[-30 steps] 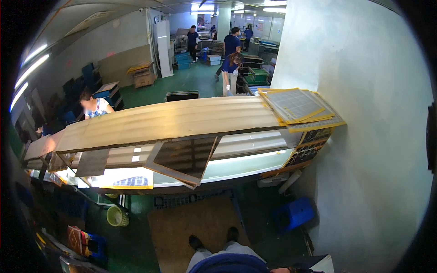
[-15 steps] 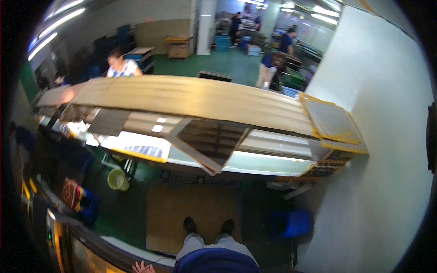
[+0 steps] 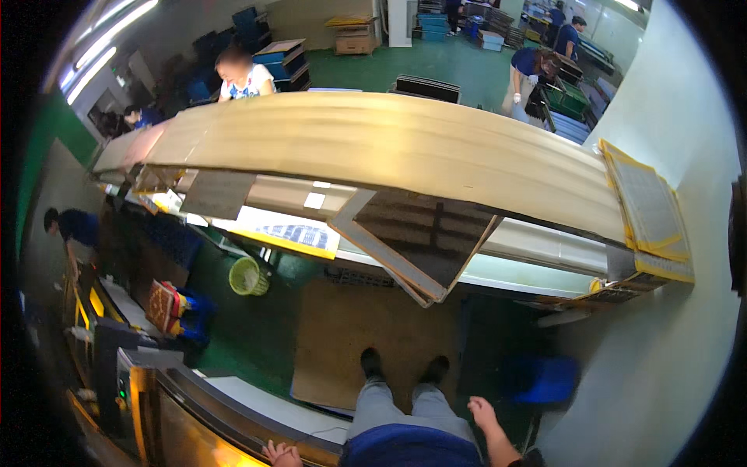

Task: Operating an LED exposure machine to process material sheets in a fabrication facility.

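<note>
My left hand (image 3: 282, 454) is at the lower edge, resting by the dark rim of a long machine (image 3: 226, 416) with an orange-lit top. Its fingers are partly spread and nothing shows in them. On the right, my right hand (image 3: 482, 412) hangs in the air beside my leg, fingers loosely bent and slightly apart, with no object visible. Ahead of me a framed screen (image 3: 420, 237) with a dark mesh leans at an angle against a long bench (image 3: 373, 140) with a pale top. A lit shelf under it bears a yellow-edged printed sheet (image 3: 292, 233).
A brown mat (image 3: 350, 335) lies under my feet. A green bin (image 3: 249, 276) stands left, a blue container (image 3: 545, 379) right. Yellow-edged frames (image 3: 650, 206) sit at the bench's right end, beside a white wall (image 3: 646, 342). Several people work beyond the bench; another person (image 3: 78, 226) is at left.
The view has turned left and lower, so the bench and mat sit further right. My right hand has come into view. My left hand stays by the machine's edge.
</note>
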Demonstrator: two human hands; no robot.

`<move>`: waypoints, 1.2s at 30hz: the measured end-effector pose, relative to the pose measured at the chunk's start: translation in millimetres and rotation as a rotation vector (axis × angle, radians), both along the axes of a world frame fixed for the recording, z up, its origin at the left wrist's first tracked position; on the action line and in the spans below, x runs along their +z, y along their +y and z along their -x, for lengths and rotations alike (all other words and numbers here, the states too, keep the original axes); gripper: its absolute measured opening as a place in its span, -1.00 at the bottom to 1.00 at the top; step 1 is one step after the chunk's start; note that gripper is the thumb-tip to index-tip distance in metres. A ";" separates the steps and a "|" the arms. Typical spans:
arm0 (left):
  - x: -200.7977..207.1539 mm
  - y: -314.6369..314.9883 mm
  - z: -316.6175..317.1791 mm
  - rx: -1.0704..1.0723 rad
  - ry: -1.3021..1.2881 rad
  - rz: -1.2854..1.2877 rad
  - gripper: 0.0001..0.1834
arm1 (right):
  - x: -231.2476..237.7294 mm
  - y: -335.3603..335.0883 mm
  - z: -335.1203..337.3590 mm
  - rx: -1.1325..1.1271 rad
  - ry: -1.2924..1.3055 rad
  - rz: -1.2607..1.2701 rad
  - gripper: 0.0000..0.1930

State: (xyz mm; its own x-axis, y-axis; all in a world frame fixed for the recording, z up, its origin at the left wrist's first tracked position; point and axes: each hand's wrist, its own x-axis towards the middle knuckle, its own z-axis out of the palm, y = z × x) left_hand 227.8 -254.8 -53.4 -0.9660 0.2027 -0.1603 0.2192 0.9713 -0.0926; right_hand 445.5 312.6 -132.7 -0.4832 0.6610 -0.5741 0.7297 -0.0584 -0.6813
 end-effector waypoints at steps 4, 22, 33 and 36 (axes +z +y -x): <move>20.3 32.8 8.9 0.069 -0.171 0.162 -0.56 | 53.6 42.4 104.8 0.305 0.011 -0.017 -0.61; 6.3 142.3 24.3 1.399 -0.188 -2.301 -0.52 | -66.6 134.5 221.2 1.183 -0.415 0.202 -0.70; -48.7 53.9 7.1 1.322 0.188 -2.077 -0.59 | -20.0 -65.7 389.2 1.445 -0.383 -0.090 -0.53; -52.5 47.1 4.8 1.173 0.106 -2.034 -0.56 | 34.5 -143.9 406.0 1.856 -0.469 -0.194 -0.47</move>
State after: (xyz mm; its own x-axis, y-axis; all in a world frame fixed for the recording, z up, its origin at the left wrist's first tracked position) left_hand 223.0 -207.7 -105.9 -0.7347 -0.4561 -0.5023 -0.2257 -0.5338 0.8149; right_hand 39.5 168.7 -98.2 -0.4033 -0.3612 -0.8408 -0.1209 0.9318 -0.3424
